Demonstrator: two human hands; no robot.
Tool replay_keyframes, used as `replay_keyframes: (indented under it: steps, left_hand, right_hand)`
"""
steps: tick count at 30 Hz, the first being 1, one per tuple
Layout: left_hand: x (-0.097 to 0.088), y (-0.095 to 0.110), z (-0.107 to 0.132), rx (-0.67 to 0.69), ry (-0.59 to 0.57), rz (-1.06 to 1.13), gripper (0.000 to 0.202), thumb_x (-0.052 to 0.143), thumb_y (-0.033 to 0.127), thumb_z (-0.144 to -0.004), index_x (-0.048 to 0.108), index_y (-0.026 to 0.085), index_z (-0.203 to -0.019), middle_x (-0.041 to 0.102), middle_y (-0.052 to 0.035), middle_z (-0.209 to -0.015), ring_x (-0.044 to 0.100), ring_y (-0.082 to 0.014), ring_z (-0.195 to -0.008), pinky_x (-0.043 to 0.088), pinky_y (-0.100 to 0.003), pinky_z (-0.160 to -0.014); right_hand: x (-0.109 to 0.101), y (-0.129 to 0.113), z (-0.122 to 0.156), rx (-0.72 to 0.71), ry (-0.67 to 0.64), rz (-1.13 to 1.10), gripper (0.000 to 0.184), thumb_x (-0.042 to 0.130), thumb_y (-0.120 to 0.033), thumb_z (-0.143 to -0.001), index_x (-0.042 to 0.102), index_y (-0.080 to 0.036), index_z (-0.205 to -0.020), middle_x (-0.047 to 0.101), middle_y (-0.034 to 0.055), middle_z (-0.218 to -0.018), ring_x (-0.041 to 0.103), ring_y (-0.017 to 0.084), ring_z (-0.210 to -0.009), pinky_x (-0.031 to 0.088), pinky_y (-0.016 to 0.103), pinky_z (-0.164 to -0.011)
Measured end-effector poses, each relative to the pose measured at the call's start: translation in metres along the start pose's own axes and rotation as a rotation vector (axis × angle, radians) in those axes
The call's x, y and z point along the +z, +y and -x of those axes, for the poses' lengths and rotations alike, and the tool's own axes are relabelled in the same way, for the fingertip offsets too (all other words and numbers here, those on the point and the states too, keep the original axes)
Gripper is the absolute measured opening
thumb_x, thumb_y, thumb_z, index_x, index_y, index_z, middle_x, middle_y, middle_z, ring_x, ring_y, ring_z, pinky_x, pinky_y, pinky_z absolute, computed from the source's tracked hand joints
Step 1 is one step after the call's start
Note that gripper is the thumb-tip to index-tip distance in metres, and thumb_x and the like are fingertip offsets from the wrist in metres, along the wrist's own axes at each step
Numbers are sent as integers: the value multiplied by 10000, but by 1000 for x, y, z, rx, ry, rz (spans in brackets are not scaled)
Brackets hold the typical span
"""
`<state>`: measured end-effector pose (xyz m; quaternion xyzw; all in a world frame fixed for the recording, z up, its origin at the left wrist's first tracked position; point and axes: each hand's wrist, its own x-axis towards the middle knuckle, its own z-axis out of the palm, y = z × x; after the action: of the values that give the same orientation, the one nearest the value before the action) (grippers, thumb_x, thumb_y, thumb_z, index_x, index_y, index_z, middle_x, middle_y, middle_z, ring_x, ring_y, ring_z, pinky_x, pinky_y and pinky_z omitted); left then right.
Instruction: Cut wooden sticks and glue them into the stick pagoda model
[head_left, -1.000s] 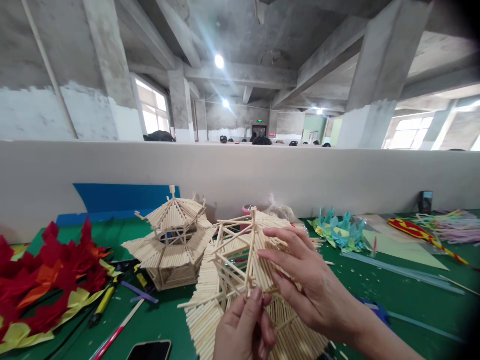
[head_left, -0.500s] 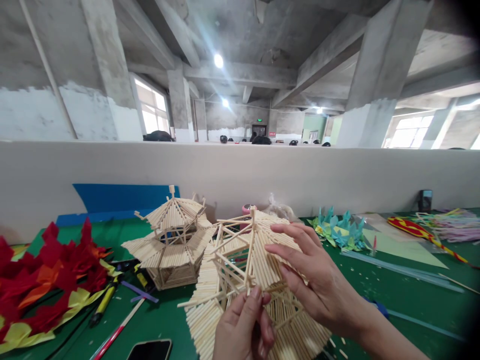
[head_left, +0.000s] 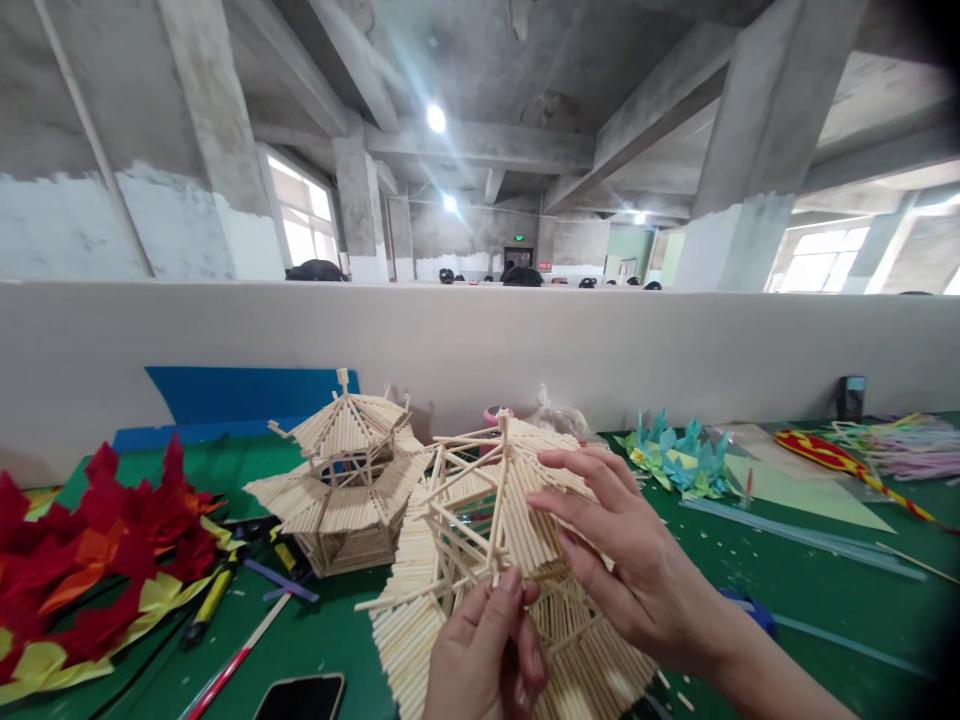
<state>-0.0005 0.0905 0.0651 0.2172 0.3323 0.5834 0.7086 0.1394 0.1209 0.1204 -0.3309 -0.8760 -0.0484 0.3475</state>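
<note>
- Your left hand (head_left: 487, 655), lower centre, pinches the foot of the upright rib stick (head_left: 500, 500) of the stick pavilion (head_left: 420, 620).
- Your right hand (head_left: 630, 580) lies open, fingers spread on the pavilion's right roof slope.

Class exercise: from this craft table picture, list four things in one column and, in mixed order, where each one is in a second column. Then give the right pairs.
Things:
1 unfinished stick pavilion
2 red paper leaves
3 phone
4 teal paper flowers

Places:
A far left of the table
B beyond the right hand
C pinched by the left hand, right hand on its roof
D near edge, left of the left hand

Pairs: 1-C, 2-A, 3-D, 4-B
</note>
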Motion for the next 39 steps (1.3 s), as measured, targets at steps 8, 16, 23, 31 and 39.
replay_keyframes:
  steps: [8,16,23,31,39]
  left_hand:
    - [-2,-1,3,5,-20,8,299,742,402,-546,629,127,-585,482,39,-329,348,-19,-293,243,-145,-360]
    - [0,2,5,-26,18,1,303,759,394,-518,639,129,-600,485,40,-351,371,-24,-329,289,-138,-380]
    - [0,3,5,-28,18,12,269,762,357,-530,645,130,-614,486,39,-365,371,-25,-334,279,-139,-374]
    - [2,4,9,-31,61,-39,274,772,341,-511,645,127,-626,481,44,-364,370,-20,-333,298,-138,-383]
    - [4,4,9,-13,55,-7,227,757,303,-547,633,129,-622,469,47,-357,370,-23,-343,286,-133,-389]
  right_hand:
    - [0,-5,1,-12,-9,-36,352,421,-102,-777,493,-214,-1103,330,29,-1273,241,189,-1208,164,364,-1040]
    - [1,-9,1,-12,-18,-35,335,430,-102,-769,516,-198,-1078,348,43,-1269,256,198,-1197,196,372,-1024]
    - [2,-8,1,-11,-13,-45,343,432,-97,-768,506,-197,-1087,341,44,-1272,259,194,-1197,207,365,-1020]
    - [0,-8,2,-18,9,-48,312,431,-111,-779,520,-184,-1069,362,62,-1256,274,196,-1189,228,370,-1011]
    - [-2,-8,3,-3,31,-28,293,451,-113,-767,530,-188,-1039,404,77,-1234,308,213,-1182,252,409,-1001]
